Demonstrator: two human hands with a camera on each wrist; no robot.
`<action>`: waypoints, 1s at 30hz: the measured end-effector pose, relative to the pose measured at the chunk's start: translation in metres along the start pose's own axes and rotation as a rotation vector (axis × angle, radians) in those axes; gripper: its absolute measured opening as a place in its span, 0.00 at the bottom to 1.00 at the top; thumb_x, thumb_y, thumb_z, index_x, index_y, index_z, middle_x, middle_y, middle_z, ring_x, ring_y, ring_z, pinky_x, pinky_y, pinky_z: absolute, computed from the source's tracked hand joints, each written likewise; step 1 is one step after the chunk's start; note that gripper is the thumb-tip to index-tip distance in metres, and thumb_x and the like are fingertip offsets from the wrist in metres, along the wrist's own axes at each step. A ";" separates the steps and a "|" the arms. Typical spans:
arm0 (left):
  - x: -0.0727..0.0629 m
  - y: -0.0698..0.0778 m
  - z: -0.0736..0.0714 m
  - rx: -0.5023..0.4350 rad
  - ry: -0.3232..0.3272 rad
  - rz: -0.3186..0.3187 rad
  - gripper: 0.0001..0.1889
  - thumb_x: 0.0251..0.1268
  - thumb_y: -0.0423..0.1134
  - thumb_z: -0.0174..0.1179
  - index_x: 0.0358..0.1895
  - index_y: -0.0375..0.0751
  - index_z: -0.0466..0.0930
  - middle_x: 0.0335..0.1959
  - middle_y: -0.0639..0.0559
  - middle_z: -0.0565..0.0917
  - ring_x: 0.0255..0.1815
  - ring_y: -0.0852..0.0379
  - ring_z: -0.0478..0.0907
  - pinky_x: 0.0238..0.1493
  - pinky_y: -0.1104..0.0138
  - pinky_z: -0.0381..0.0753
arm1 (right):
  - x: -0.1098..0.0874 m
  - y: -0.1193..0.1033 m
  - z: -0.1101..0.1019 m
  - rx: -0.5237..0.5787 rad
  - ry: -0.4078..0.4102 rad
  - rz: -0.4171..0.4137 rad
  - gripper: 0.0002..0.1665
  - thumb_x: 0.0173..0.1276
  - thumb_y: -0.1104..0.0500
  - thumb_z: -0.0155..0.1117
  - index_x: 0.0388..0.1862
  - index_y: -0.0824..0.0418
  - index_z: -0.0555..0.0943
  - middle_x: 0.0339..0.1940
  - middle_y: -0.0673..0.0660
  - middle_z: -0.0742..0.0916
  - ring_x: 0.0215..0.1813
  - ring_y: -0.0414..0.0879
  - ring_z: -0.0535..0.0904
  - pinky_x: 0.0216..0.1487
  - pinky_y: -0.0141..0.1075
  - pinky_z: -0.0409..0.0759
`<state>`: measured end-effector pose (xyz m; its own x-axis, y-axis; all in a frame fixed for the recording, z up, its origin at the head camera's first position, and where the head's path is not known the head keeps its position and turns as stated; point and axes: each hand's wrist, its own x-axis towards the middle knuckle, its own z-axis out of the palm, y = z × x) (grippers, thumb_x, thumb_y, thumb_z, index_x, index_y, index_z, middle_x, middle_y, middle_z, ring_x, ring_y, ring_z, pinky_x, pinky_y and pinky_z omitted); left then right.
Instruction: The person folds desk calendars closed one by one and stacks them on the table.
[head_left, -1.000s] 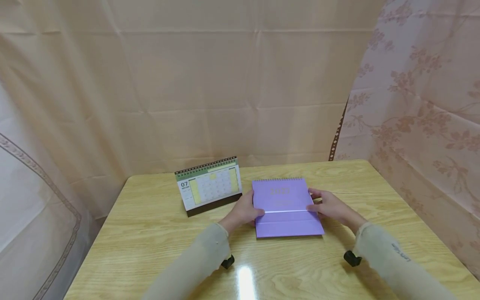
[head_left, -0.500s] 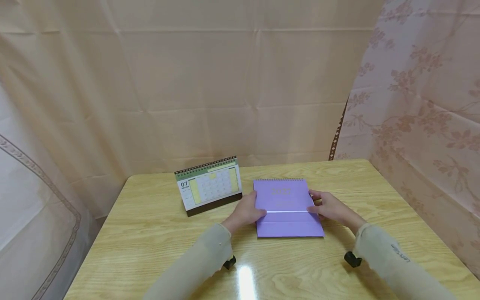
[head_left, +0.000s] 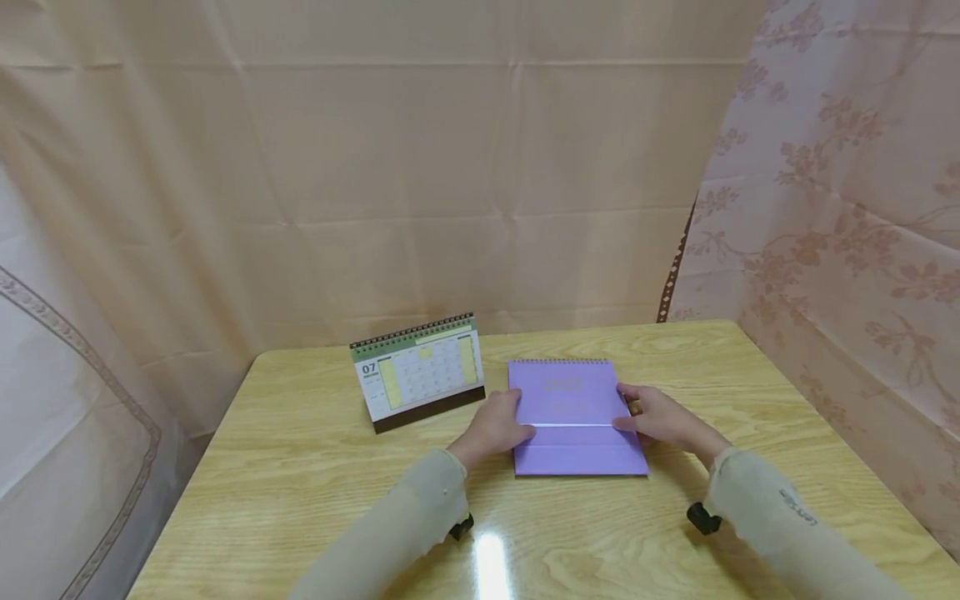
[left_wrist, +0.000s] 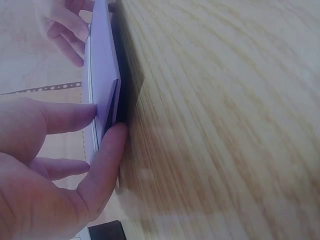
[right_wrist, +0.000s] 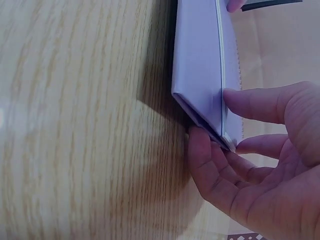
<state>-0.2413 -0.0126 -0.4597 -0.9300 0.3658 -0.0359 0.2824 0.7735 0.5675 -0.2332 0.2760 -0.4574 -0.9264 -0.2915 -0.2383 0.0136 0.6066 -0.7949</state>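
Observation:
A purple spiral-bound desk calendar (head_left: 566, 400) lies folded nearly flat on the table, with faint gold numerals on its cover. My left hand (head_left: 495, 423) grips its left side and my right hand (head_left: 663, 419) its right side. Both thumbs press on the front at the bottom edge of the cover sheet. In the left wrist view, fingers of the left hand (left_wrist: 65, 200) reach under the calendar's edge (left_wrist: 102, 65). Likewise, the right wrist view has the right hand (right_wrist: 265, 195) with its fingers curled beneath the folded stand.
Left of the purple calendar stands a green-and-white desk calendar (head_left: 427, 375), propped upright and opened at 07. The wooden table (head_left: 300, 500) has a glare spot near its front. A beige curtain (head_left: 390, 167) hangs behind and a flowered one (head_left: 847, 208) at the right.
The purple calendar has shifted very slightly to the right at its top. My left hand has slid a little right and nearer along its edge; the right hand has barely moved.

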 end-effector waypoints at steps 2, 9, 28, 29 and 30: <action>0.000 0.000 0.000 0.017 0.001 0.007 0.33 0.55 0.39 0.74 0.63 0.26 0.75 0.54 0.35 0.82 0.57 0.42 0.78 0.62 0.54 0.76 | 0.001 0.000 0.001 -0.011 0.000 -0.003 0.47 0.70 0.66 0.67 0.75 0.82 0.51 0.70 0.81 0.69 0.37 0.50 0.82 0.30 0.42 0.83; -0.004 0.004 -0.002 0.043 -0.030 0.008 0.31 0.55 0.41 0.75 0.59 0.29 0.77 0.47 0.40 0.84 0.53 0.44 0.77 0.58 0.55 0.78 | 0.002 0.000 0.002 -0.082 -0.001 -0.055 0.49 0.68 0.63 0.71 0.74 0.84 0.52 0.55 0.73 0.79 0.20 0.44 0.72 0.21 0.40 0.79; -0.007 -0.004 -0.014 0.196 -0.106 0.069 0.43 0.56 0.56 0.75 0.68 0.31 0.73 0.63 0.35 0.76 0.60 0.41 0.74 0.61 0.54 0.75 | 0.001 -0.018 0.000 -0.556 0.065 -0.206 0.51 0.61 0.43 0.77 0.69 0.77 0.70 0.65 0.78 0.72 0.65 0.73 0.68 0.64 0.65 0.68; -0.008 -0.004 -0.014 0.210 -0.121 0.078 0.45 0.56 0.58 0.74 0.71 0.32 0.70 0.67 0.35 0.74 0.64 0.40 0.72 0.64 0.53 0.74 | 0.001 -0.018 0.001 -0.560 0.057 -0.210 0.52 0.61 0.41 0.77 0.69 0.76 0.70 0.66 0.78 0.71 0.65 0.74 0.68 0.64 0.66 0.67; -0.010 -0.004 -0.014 0.223 -0.135 0.086 0.47 0.56 0.60 0.73 0.73 0.32 0.68 0.70 0.35 0.72 0.67 0.38 0.70 0.66 0.51 0.72 | 0.000 -0.017 0.001 -0.568 0.049 -0.218 0.52 0.60 0.40 0.77 0.69 0.76 0.71 0.67 0.78 0.71 0.66 0.75 0.67 0.64 0.67 0.67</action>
<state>-0.2365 -0.0268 -0.4502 -0.8647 0.4894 -0.1129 0.4180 0.8259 0.3784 -0.2331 0.2644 -0.4446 -0.9017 -0.4271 -0.0670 -0.3686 0.8404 -0.3973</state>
